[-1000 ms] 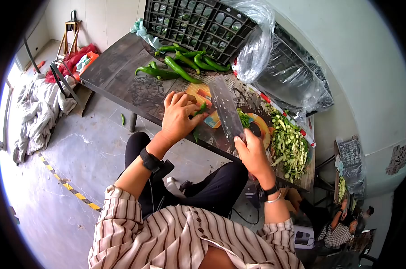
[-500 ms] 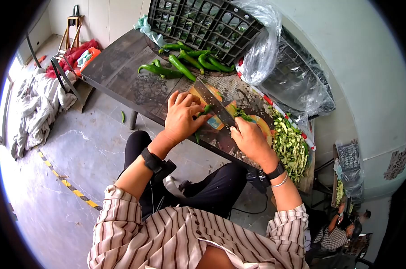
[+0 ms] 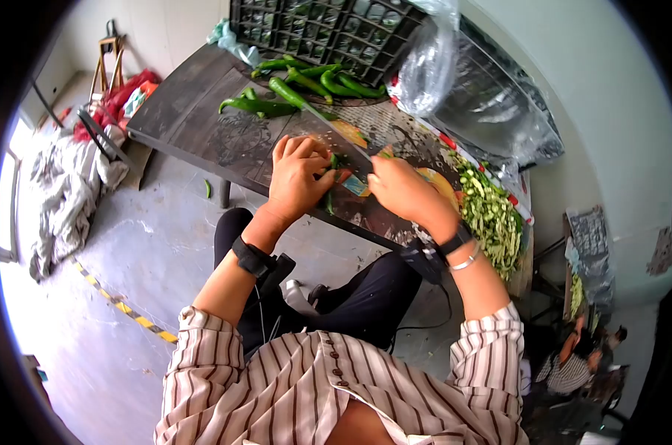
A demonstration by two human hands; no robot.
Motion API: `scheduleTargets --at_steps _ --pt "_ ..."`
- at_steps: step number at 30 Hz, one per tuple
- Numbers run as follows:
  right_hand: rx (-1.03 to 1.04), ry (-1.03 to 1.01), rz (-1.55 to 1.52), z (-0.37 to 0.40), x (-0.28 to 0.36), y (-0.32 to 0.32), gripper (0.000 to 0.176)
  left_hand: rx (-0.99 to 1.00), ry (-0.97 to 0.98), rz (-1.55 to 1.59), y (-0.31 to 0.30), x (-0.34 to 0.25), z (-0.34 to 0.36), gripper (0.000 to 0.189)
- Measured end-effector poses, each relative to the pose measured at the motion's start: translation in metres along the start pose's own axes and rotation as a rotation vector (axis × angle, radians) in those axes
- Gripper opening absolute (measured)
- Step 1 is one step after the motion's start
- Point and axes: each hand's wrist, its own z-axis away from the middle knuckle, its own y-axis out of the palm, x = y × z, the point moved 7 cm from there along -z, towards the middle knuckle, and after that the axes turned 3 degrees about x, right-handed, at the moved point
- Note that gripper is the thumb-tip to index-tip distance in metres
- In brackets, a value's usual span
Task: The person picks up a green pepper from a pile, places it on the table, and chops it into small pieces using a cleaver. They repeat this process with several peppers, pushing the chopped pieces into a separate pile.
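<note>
My right hand [image 3: 408, 194] is closed around the handle of a kitchen knife [image 3: 343, 136]. Its blade points up and left across the dark table [image 3: 184, 111], seen nearly edge-on. Just left of it, my left hand [image 3: 299, 176] has bent fingers pressed on a green chili pepper [image 3: 333, 161], mostly covered by the fingers. Whole green peppers [image 3: 258, 107] lie beyond my hands, one close to the blade's tip. Right of my right hand is a heap of chopped green pepper [image 3: 490, 222].
A black plastic crate [image 3: 313, 33] stands at the table's far side, beside clear plastic wrap [image 3: 428, 70]. Grey cloth [image 3: 69, 185] is heaped on the floor at left, and a fallen pepper [image 3: 207, 188] lies there too. Another person [image 3: 569, 367] sits at lower right.
My right hand has moved up and left with the knife, and the blade has turned from showing its flat side to nearly edge-on. My left hand stays on the pepper. The view has shifted slightly.
</note>
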Motion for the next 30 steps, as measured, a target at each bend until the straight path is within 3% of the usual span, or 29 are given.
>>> scheduleTargets --at_steps 9,11,15,17,21,23,25,27,30 --pt "-0.213 -0.048 0.027 -0.003 -0.005 0.008 0.024 0.068 -0.055 -0.066 0.006 0.000 0.003 0.019" --pt "-0.393 0.047 -0.173 0.018 -0.016 -0.006 0.022 0.046 -0.054 -0.077 0.005 -0.001 0.002 0.022" --pt "-0.452 0.251 -0.711 0.066 -0.044 -0.015 0.018 0.044 -0.072 -0.093 0.010 0.006 -0.005 0.022" --pt "-0.547 0.219 -0.885 0.089 -0.055 -0.013 0.016 0.078 -0.075 -0.133 0.012 0.008 -0.013 0.024" --pt "-0.631 0.257 -0.972 0.136 -0.055 -0.008 0.014 0.179 -0.096 -0.285 0.012 0.004 -0.036 0.031" --pt "-0.673 0.266 -0.981 0.156 -0.059 0.001 0.014 0.383 -0.166 -0.329 0.022 0.003 -0.048 0.032" --pt "-0.691 0.288 -1.044 0.176 -0.061 0.009 0.014 0.431 -0.145 -0.357 0.033 0.002 -0.058 0.037" --pt "-0.742 0.334 -1.079 0.197 -0.061 0.013 0.014 0.605 -0.212 -0.464 0.048 0.009 -0.062 0.039" --pt "-0.835 0.379 -1.093 0.228 -0.065 0.012 0.013 0.637 -0.201 -0.460 0.062 0.015 -0.067 0.037"
